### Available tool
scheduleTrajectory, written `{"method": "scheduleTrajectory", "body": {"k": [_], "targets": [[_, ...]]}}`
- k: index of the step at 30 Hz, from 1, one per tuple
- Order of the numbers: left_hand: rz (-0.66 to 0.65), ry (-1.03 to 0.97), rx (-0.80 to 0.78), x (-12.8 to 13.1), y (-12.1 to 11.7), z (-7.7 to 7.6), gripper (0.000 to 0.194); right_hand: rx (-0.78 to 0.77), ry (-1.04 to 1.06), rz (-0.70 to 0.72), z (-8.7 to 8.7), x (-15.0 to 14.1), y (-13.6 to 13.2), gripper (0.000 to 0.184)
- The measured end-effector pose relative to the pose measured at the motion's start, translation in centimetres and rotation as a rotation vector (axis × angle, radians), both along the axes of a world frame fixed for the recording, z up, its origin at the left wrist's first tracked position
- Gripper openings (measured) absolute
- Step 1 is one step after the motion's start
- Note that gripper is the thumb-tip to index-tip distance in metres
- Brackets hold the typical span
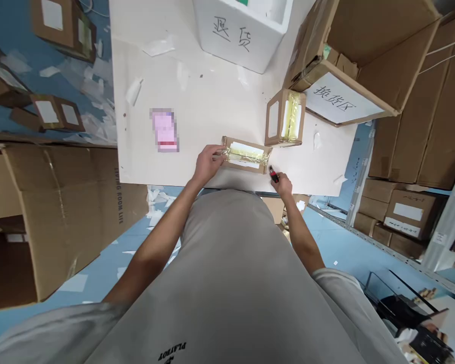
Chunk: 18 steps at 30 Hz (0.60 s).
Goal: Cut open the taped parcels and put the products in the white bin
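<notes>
A small flat cardboard box (246, 154) lies near the front edge of the white table, with a white label and yellowish clear tape along its top. My left hand (209, 161) grips its left end, fingers over the top and side. Just off the box's right end, my right hand (283, 184) is closed around a red and black utility knife (273, 175), whose tip points up toward the box corner. Whether the blade is out is too small to tell. Behind the knife stands a second taped cardboard box (285, 117) with white labels.
A white foam bin (242, 35) with handwriting stands at the back. To the right is a large open carton (364, 65) with smaller boxes inside. A pixelated pink item (165, 130) and paper scraps lie on the table (197, 106). Cartons (76, 212) and litter cover the left floor.
</notes>
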<state>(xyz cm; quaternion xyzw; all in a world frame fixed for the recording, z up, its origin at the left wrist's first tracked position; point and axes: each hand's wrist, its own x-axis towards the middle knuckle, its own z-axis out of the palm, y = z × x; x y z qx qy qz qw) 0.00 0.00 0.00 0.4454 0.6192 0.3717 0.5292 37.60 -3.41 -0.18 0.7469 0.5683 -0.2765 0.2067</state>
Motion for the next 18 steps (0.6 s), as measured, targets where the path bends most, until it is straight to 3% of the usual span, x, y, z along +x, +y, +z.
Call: {"method": "scheduleTrajectory", "body": {"k": [4,7,9,13,18], "targets": [[0.048,0.039,-0.03,0.5,0.3,0.0,0.03,0.21,0.277,-0.177,2.8,0.5,-0.2,0.046],[0.024,0.075,-0.042,0.4,0.6,-0.3,0.033,0.266,0.499,-0.159,5.8,-0.8,0.5,0.05],[0.003,0.101,-0.046,0.3,0.8,-0.4,0.034,0.257,0.591,-0.052,7.8,-2.9,1.6,0.054],[-0.01,0.146,-0.045,0.3,1.1,-0.4,0.033,0.21,0.591,0.323,10.9,-9.2,5.2,0.055],[-0.03,0.136,-0.036,0.3,1.3,-0.7,0.036,0.006,0.273,0.668,11.7,-15.2,9.1,0.054]]}}
